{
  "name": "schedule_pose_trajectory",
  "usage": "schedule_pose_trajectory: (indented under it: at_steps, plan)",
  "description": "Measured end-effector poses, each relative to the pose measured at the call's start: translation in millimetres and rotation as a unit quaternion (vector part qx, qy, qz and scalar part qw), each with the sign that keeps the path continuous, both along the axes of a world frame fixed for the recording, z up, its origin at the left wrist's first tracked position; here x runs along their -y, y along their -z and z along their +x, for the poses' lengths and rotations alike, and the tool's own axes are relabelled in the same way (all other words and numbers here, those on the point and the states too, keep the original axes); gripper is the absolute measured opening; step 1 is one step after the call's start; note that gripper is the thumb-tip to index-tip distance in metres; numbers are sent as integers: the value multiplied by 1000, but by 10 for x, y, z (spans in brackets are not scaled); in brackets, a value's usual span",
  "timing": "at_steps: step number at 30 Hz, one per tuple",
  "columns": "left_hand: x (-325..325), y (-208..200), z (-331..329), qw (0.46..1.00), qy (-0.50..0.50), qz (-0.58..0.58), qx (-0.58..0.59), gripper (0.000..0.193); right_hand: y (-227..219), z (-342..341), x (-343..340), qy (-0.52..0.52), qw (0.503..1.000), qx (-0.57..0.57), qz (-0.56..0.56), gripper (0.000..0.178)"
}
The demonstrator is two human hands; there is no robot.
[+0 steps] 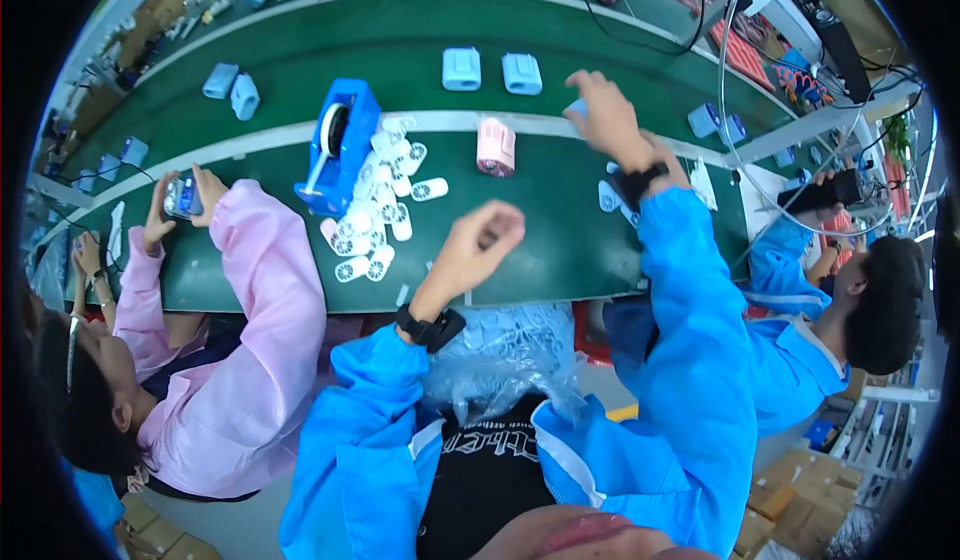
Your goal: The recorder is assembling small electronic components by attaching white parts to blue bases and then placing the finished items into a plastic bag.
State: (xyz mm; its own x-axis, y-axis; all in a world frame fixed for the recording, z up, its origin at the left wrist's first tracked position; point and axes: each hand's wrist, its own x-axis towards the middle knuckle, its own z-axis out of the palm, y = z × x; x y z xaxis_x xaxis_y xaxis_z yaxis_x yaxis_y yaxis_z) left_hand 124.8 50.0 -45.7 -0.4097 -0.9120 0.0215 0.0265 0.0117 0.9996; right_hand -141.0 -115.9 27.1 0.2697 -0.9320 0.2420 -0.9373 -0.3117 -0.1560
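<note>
My left hand (472, 252) hovers above the near green work surface with its fingers curled in; whatever may lie inside them is hidden. Farther right, my right hand (604, 118) reaches over the pale rail, its fingers at a small light blue plastic piece (577, 108), mostly hidden. Between the hands stands a pink plastic housing (495, 146) with a round grille at its lower end. To the left of my left hand lies a loose pile of white oval covers (380, 200) with round, fan-like grilles. A few similar white covers (609, 197) lie beneath my right forearm.
A blue tape dispenser (341, 147) stands left of the pile. Light blue housings (461, 69) sit on the green belt (390, 45) beyond the rail. A bag of light blue parts (510, 350) is by my lap. Co-workers sit on both sides; one in pink (262, 250) handles a device.
</note>
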Motion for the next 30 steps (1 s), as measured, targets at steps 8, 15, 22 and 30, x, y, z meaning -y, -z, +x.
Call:
schedule_pose_trajectory:
  at_steps: [8,15,22,30]
  plan:
    - [-68,252,165,999,29,18,38,17,644,-324,1366,127,987,-83,-47,62]
    - [-38,273,90,997,44,30,56,25,536,343,1145,154,983,76,67,84]
    - [-12,-380,-237,934,-189,-274,133,48,-22,99,-508,-21,925,236,296,75]
    - [-120,-32,-113,998,-26,-56,24,51,362,-215,-1463,99,937,282,179,43]
